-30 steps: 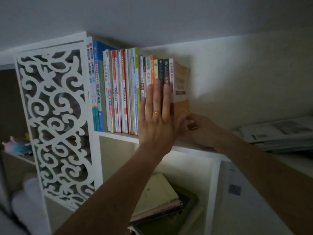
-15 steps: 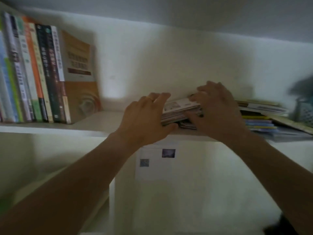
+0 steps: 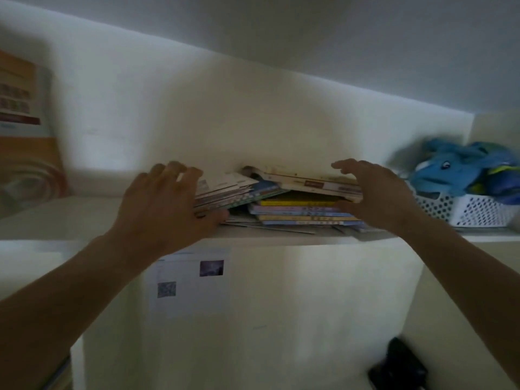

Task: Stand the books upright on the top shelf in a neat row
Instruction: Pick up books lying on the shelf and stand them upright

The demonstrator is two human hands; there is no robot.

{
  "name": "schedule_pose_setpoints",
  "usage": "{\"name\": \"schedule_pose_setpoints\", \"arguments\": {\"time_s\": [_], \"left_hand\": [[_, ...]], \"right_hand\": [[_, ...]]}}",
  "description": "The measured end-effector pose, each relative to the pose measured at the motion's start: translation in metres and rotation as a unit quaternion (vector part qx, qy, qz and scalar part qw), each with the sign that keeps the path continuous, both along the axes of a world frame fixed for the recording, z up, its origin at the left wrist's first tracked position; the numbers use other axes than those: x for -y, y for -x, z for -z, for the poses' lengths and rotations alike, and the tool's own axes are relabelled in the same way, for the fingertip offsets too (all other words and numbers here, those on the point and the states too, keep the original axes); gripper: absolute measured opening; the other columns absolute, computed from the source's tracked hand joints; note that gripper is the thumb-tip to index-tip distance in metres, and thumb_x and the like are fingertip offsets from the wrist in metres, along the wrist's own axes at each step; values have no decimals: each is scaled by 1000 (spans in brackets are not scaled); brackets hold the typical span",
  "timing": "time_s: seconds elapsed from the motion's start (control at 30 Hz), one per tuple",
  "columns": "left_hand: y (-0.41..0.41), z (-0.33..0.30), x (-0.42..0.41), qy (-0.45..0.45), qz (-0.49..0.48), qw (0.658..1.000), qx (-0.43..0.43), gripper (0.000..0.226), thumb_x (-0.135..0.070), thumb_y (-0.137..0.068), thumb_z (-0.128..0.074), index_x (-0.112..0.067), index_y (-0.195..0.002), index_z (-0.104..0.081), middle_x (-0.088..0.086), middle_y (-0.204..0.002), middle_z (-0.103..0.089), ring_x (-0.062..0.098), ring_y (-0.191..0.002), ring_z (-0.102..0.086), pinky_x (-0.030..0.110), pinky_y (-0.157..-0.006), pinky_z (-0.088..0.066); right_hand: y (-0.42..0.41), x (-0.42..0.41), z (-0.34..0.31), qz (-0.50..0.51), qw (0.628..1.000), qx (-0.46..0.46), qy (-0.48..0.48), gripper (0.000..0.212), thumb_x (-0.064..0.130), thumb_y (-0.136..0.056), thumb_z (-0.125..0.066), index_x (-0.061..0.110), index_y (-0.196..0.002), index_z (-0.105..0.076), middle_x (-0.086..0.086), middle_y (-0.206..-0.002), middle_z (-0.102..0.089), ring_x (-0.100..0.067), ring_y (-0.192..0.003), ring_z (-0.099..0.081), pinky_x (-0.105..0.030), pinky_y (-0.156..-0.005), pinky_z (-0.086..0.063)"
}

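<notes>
The books point(image 3: 298, 205) lie flat in an untidy pile on the top shelf point(image 3: 70, 215), near its middle, with their spines and page edges turned to the camera. The pile has two parts. On its left side a thin bundle of booklets point(image 3: 228, 190) is lifted at a slant. On its right side a wide, pale book point(image 3: 306, 182) lies on top, tilted over some yellow, pink and blue books below it.

The left hand point(image 3: 166, 205) is at the left end of the pile. Its fingers are curled over the top of the slanted bundle and its thumb is below, so it grips this bundle. The right hand point(image 3: 377, 197) is at the right end of the pile. Its fingers reach over the top of the pale book and its thumb presses under the book's edge, so it holds this book.

Far left of the pile, at the edge of the view, an orange book point(image 3: 25, 128) stands upright on the same shelf. Right of the pile, just beside the right hand, is a white perforated basket point(image 3: 478, 211) with a blue soft toy point(image 3: 450, 167) inside. Below the pile, on the front of the furniture, a sheet of paper point(image 3: 191, 280) with small printed pictures is attached. Lower right of the pile a dark object point(image 3: 399, 367) is seen, too blurred to identify.
</notes>
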State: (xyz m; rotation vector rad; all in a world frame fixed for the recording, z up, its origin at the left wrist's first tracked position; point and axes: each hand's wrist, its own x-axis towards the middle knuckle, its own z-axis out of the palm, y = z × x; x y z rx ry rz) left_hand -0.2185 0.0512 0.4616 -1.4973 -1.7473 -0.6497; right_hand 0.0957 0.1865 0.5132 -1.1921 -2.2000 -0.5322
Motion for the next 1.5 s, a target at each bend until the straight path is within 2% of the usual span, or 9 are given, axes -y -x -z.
{"name": "schedule_pose_setpoints", "arguments": {"time_s": [0.27,0.43,0.57,0.67,0.8,1.03,1.23,1.37,1.5], "left_hand": [[-142,-46,-75,-37,90,990,-98,58,-59,-93,-55,-13,-129,-56,9,-117,-67,31,-107,-62,42,-94,-45],[-158,-74,-119,-92,39,976,-195,40,-40,-93,-65,-12,-120,-58,5,-86,-68,28,-73,-67,34,-63,-37],[-135,-75,-102,-222,90,957,-166,34,-37,-85,-76,-10,-105,-69,3,-61,-63,25,-47,-57,24,-49,-26],[-136,-76,-58,-286,166,939,-99,39,-43,-96,-64,-8,-114,-66,5,-72,-70,28,-51,-61,28,-51,-41],[-155,-69,20,-223,311,917,115,49,-58,-96,-61,-17,-123,-64,-10,-107,-76,15,-84,-73,36,-76,-61],[-217,60,70,82,475,665,571,21,-40,-81,-76,-35,-102,-75,-23,-91,-79,-2,-80,-76,16,-62,-59],[-237,274,45,321,326,569,683,8,-31,-101,-64,-36,-108,-64,-22,-97,-78,6,-94,-77,16,-66,-59],[-238,396,29,391,261,575,670,26,-26,-99,-68,-38,-119,-58,-19,-116,-71,14,-115,-69,15,-77,-58],[-245,477,11,406,250,618,625,46,-30,-98,-70,-22,-142,-58,-8,-136,-68,12,-127,-62,37,-108,-53]], "right_hand": [[-6,-19,-14,-13,996,64,-59,34,30,-96,-62,28,-130,-62,-1,-111,-71,-27,-96,-65,-39,-81,-51],[-13,-21,-23,-88,964,21,-251,31,13,-91,-66,14,-122,-68,-8,-113,-73,-33,-108,-62,-46,-107,-40],[-15,1,-21,-85,936,-75,-333,59,41,-90,-68,11,-140,-58,-14,-148,-53,-40,-143,-41,-54,-124,-18],[-42,27,-6,-44,923,-309,-224,102,77,-78,-65,9,-150,-41,-14,-157,-40,-38,-144,-40,-51,-120,-29],[-72,80,21,-170,836,-521,-10,128,86,-52,-77,30,-155,-26,11,-150,-45,1,-132,-52,-30,-106,-50],[-99,162,114,-289,665,-608,322,42,24,-77,-70,18,-118,-69,-5,-104,-79,-26,-90,-78,-37,-67,-63],[-135,143,321,-137,551,-574,591,47,9,-95,-67,17,-140,-54,-14,-128,-70,-38,-115,-68,-56,-92,-58],[-145,129,439,-79,608,-539,578,53,4,-89,-74,18,-136,-53,-5,-121,-73,-25,-112,-71,-37,-83,-62],[-160,115,510,-75,660,-523,534,45,-4,-90,-70,8,-128,-51,-13,-121,-65,-23,-113,-68,-30,-81,-61]]}}
